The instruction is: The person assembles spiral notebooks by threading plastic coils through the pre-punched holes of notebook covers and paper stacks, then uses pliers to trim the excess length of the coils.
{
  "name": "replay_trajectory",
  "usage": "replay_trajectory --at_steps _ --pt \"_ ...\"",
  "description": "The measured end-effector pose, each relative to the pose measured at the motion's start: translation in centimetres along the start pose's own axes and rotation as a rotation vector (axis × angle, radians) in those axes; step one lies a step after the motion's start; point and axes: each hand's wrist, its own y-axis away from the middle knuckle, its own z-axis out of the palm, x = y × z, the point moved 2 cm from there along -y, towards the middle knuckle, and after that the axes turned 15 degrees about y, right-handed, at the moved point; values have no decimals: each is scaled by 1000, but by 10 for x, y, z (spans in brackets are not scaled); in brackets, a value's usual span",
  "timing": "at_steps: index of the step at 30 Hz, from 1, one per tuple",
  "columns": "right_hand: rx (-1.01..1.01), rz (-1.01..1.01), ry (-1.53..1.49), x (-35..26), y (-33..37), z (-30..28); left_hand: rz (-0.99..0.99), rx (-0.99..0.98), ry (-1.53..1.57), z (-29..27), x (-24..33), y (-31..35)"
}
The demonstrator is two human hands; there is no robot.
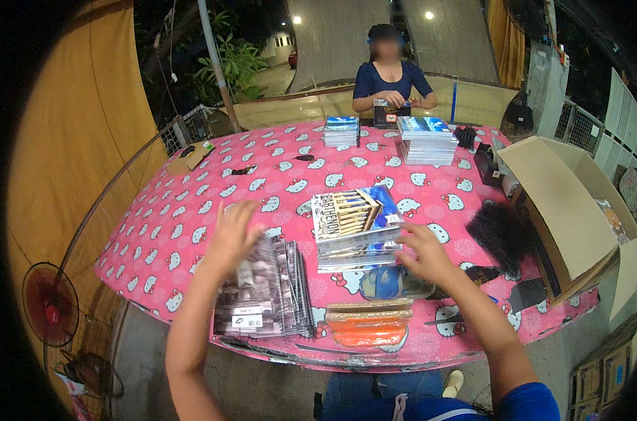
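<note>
My left hand (234, 235) hovers at the far edge of a stack of dark, greyish printed packs (259, 302), its fingers apart and slightly blurred. These packs lie fanned to the right, and a white label shows near the front. My right hand (425, 254) is at the right side of a stack of booklets (353, 217), fingers spread and curved. Whether its fingertips touch the booklets I cannot tell. The top cover shows a columned temple against blue. Closer to me lies an orange, plastic-wrapped bundle (367, 328), with a bluish round-looking item (381, 283) just beyond it.
A pink cartoon-cat cloth (248, 189) covers the table. Across it, a person (390, 77) handles a dark box (390, 114) beside two booklet stacks (427, 144) (342, 132). At right stand an open cardboard box (564, 203) and a black mesh heap (499, 235). A fan (50, 305) stands left.
</note>
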Motion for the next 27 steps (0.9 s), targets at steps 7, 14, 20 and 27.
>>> replay_trajectory --at_steps 7,14,20,27 --pt "-21 -327 149 -57 -95 45 -462 -334 38 58 30 76" --pt "-62 -483 370 -73 -116 84 -311 197 509 41 90 102" --pt "-125 -531 350 -74 -113 75 -164 134 1054 57 153 119" --pt "-40 -516 311 -64 -105 71 -380 98 1643 123 161 98"
